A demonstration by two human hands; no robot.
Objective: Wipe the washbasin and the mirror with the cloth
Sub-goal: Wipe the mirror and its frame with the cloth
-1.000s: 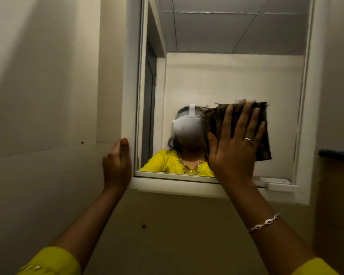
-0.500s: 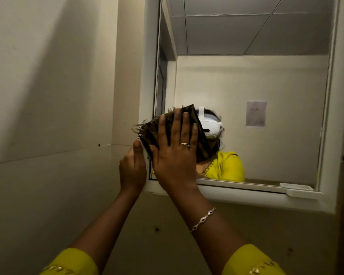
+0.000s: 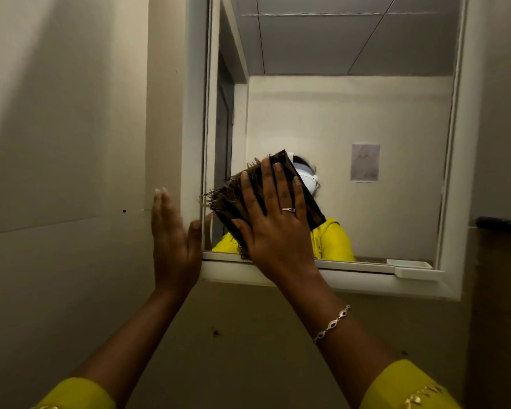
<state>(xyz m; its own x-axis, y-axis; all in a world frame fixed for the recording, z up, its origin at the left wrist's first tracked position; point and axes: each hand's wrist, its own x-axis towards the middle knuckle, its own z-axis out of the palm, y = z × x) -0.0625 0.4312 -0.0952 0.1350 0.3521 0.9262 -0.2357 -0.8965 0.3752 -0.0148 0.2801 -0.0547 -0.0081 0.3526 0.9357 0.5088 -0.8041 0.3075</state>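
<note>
The right hand (image 3: 273, 228) has swept the cloth (image 3: 233, 202) from the mirror's (image 3: 351, 128) lower middle to its lower left corner, while the left hand (image 3: 171, 240), earlier curled at the frame (image 3: 192, 113), now has straight fingers.

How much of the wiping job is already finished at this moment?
Done: nothing can be confirmed; the mirror looks alike all over. In hand: the right hand presses the brown cloth flat on the mirror's lower left corner; the left hand is open beside the frame. Left: the washbasin is out of view, so unknown.
</note>
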